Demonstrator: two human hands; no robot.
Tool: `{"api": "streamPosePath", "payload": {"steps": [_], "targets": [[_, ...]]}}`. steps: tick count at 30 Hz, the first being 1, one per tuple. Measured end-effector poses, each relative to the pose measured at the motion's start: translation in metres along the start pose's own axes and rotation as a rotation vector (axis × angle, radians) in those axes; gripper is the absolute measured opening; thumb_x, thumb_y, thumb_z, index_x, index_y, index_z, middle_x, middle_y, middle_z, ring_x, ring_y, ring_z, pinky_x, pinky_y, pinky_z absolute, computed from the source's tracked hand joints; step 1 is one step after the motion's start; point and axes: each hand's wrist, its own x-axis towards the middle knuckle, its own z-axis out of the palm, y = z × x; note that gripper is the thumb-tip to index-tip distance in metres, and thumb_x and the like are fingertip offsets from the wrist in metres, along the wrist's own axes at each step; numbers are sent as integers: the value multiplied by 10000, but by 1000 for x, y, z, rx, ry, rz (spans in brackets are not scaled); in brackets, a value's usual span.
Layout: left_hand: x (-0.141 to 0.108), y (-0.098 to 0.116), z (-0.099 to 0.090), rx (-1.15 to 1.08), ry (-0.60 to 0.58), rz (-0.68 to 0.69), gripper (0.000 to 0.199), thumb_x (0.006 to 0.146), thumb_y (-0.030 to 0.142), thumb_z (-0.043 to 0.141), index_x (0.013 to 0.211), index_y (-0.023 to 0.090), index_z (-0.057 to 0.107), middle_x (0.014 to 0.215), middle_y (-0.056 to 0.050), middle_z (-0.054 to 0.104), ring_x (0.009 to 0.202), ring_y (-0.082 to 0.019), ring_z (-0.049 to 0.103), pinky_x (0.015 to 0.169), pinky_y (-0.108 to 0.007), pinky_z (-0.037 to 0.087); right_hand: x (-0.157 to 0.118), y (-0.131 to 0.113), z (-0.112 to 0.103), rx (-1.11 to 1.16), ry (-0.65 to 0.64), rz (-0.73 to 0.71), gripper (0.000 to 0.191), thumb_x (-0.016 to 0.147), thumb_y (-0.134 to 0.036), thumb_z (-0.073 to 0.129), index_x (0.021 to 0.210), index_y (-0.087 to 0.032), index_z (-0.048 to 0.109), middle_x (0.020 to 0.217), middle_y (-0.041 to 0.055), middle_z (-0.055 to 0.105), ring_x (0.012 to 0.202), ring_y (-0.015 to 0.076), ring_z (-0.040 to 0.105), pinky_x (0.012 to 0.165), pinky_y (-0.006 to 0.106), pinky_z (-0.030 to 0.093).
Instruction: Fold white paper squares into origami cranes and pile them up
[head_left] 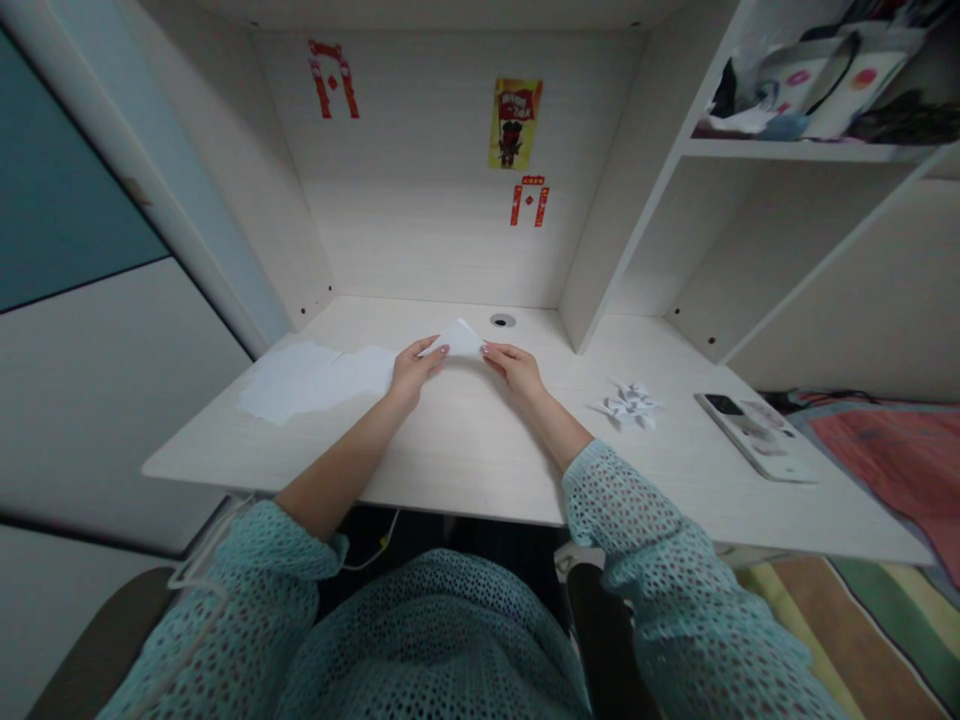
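A small piece of white paper (459,338), with a pointed top corner, is held up between my two hands over the middle of the desk. My left hand (417,364) pinches its left end, thumb on the near side. At the opposite end, my right hand (516,366) grips the paper between thumb and fingers. Loose white paper sheets (315,380) lie spread on the desk to the left of my left hand. Off to the right of my right forearm sits a little heap of folded white paper pieces (630,404).
A phone in a pale case (754,436) lies on the desk (465,460) at the right. Behind the paper is a round cable hole (502,321). An upright panel (622,200) rises at the back right, and bags (840,80) fill a shelf above.
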Motion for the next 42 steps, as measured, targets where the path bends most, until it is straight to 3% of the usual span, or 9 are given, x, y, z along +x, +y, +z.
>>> {"api": "streamPosePath", "payload": {"steps": [4,8,14,22,29,35,42], "targets": [[0,0,-1,59,12,29,541,569,328,784,1054,214,573,1047,-70,624,905,-170,619,776,-295,494,-1,-1,1,44,-20,1,278,520,-312,799,755,-188,718,925,49,720,898,172,643,914,318,473],[2,-3,-2,149,-12,87,598,574,344,777,1084,228,487,929,-49,651,839,-167,622,754,-296,472,1,-2,0,38,-40,-2,274,524,-302,799,761,-193,717,968,48,713,908,171,643,922,322,469],[0,-4,1,409,-168,322,394,656,420,699,945,172,598,964,-63,649,934,-196,582,849,-300,417,0,-6,-4,-121,-109,-28,268,539,-326,788,763,-197,715,950,58,717,876,183,651,872,336,484],[-1,-4,-2,351,-107,136,461,622,539,691,837,132,670,848,-69,685,750,-190,602,666,-269,433,-4,-8,-1,-196,-154,-27,283,533,-348,784,749,-183,705,950,73,716,862,192,654,860,340,485],[-3,-4,0,316,-104,89,474,579,527,729,846,138,694,861,-83,695,733,-195,611,648,-268,432,-8,-10,1,-187,-235,-121,493,572,-348,765,1038,-219,666,971,55,707,915,183,640,852,323,483],[-11,2,6,384,-165,103,429,578,510,734,794,141,701,797,-60,697,714,-192,609,623,-253,422,-13,-6,7,-338,-204,-179,425,654,-404,703,1025,-197,685,850,54,715,750,161,634,723,288,487],[-9,-2,6,315,-116,82,410,582,457,749,846,147,694,807,-73,700,711,-188,622,657,-275,446,-10,1,6,-387,-163,-258,315,673,-383,691,938,-216,720,956,62,713,805,180,639,752,308,486]]}}
